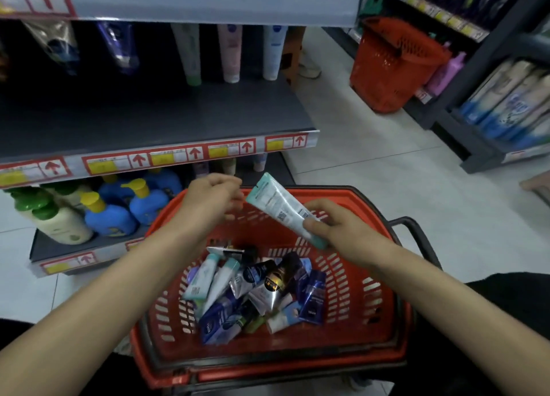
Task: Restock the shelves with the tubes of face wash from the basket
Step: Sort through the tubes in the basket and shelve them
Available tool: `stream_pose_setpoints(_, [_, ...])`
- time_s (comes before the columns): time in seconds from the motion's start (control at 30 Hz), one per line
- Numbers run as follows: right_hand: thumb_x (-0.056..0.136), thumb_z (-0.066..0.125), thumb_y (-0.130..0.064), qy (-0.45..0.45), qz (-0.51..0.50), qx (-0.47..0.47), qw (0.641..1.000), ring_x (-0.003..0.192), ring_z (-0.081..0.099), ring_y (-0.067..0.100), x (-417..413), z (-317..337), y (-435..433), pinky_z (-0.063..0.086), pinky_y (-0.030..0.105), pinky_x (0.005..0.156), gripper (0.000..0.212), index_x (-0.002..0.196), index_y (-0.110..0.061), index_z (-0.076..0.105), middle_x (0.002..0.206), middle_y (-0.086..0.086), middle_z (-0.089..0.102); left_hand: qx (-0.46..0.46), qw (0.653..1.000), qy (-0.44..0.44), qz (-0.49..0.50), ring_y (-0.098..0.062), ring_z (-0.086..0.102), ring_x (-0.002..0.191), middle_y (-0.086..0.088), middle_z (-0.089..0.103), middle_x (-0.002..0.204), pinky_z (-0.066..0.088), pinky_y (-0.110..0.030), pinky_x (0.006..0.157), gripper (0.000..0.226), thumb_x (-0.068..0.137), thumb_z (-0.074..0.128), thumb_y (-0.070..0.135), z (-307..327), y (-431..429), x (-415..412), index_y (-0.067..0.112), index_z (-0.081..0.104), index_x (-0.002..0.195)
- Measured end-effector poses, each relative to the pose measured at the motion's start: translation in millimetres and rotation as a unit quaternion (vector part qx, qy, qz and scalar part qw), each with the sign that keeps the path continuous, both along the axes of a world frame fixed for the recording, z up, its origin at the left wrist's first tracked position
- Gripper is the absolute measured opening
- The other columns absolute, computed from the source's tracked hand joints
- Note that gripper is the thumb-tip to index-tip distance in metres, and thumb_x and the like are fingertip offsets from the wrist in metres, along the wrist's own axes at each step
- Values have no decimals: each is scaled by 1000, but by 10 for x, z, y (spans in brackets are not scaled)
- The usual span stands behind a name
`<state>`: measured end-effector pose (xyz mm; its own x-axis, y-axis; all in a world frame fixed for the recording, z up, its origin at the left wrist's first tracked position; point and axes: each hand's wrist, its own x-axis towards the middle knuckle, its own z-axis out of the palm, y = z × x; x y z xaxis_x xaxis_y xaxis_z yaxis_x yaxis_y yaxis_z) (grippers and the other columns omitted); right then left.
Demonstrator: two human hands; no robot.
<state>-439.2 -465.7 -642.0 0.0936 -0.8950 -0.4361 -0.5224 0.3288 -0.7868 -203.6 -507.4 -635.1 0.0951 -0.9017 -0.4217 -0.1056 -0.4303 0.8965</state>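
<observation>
A red plastic basket stands in front of me, its bottom covered with several tubes of face wash in teal, white, dark blue and black. My right hand grips a teal-and-white tube near its cap end and holds it tilted above the basket, flat end pointing up-left. My left hand hovers above the basket's far rim, fingers loosely curled, holding nothing, just left of the tube's upper end. The dark middle shelf carries three upright tubes at its back.
Blue and cream pump bottles fill the bottom shelf at left. A second red basket stands on the tiled aisle floor farther back. Another shelf unit with white-and-blue packs lines the right side.
</observation>
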Motion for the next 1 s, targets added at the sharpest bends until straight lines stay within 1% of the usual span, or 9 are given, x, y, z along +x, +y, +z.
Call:
stream_pose_setpoints(0.13, [108, 53, -24, -185, -78, 54, 978, 98, 72, 28, 125, 105, 63, 64, 37, 82, 24, 130, -25, 64, 118, 15, 69, 44, 996, 70, -17, -28, 74, 95, -14, 81, 104, 56, -51, 99, 28, 99, 54, 6, -122, 81, -166, 17, 76, 113])
stream_pose_setpoints(0.27, [105, 52, -21, -347, -160, 122, 916, 85, 69, 29, 163, -15, 80, 57, 39, 72, 27, 125, -18, 69, 98, 17, 72, 12, 988, 106, -115, -15, 74, 91, 1, 81, 96, 56, -42, 92, 30, 96, 57, 14, -104, 210, -329, 19, 79, 116])
stream_pose_setpoints(0.33, [102, 53, -21, -378, -193, 135, 896, 77, 65, 27, 162, -59, 85, 52, 37, 67, 28, 122, -16, 72, 90, 17, 70, 1, 983, 112, -143, -25, 75, 98, -4, 81, 106, 54, -47, 98, 33, 91, 56, 21, -122, 234, -375, 19, 79, 115])
stream_pose_setpoints(0.47, [99, 47, -31, -378, -179, 159, 894, 60, 52, 25, 173, -48, 67, 36, 34, 59, 35, 112, -7, 68, 78, 20, 60, 19, 972, 170, -162, -30, 72, 88, -19, 78, 108, 60, -32, 82, 34, 97, 52, 18, -144, 243, -450, 6, 74, 120])
stream_pose_setpoints(0.6, [94, 40, -40, -371, -146, 163, 903, 52, 41, 22, 178, -32, 65, 26, 32, 54, 40, 100, -7, 62, 71, 16, 55, 22, 970, 193, -143, -34, 73, 95, -23, 76, 114, 60, -35, 85, 28, 92, 72, 23, -151, 257, -481, 8, 76, 116])
stream_pose_setpoints(0.7, [104, 36, -40, -332, -156, 163, 916, 56, 54, 26, 242, 7, 61, 37, 32, 54, 51, 112, 0, 67, 75, 20, 61, 11, 976, 186, -110, -31, 77, 87, -18, 78, 109, 57, -40, 78, 39, 82, 88, 29, -160, 268, -497, 12, 74, 115])
stream_pose_setpoints(0.8, [107, 41, -41, -304, -165, 134, 929, 86, 74, 28, 310, 19, 48, 58, 40, 71, 41, 127, -18, 69, 104, 14, 77, -20, 984, 165, -65, -32, 78, 96, -12, 80, 107, 60, -48, 86, 51, 76, 88, 30, -101, 286, -517, 11, 69, 119])
stream_pose_setpoints(0.87, [106, 48, -40, -293, -157, 103, 938, 101, 75, 26, 305, 22, 58, 60, 42, 85, 35, 125, -22, 70, 110, 8, 78, -45, 989, 139, -39, -27, 78, 99, -7, 80, 104, 60, -46, 89, 58, 70, 87, 33, -79, 271, -505, 8, 65, 118])
stream_pose_setpoints(1.0, [96, 71, -25, -246, -99, 51, 963, 103, 75, 20, 333, 53, 142, 59, 37, 86, 29, 124, -23, 67, 109, 3, 78, -65, 991, 118, -12, -23, 78, 94, -9, 78, 103, 65, -35, 77, 66, 61, 91, 35, -98, 237, -476, 8, 62, 115])
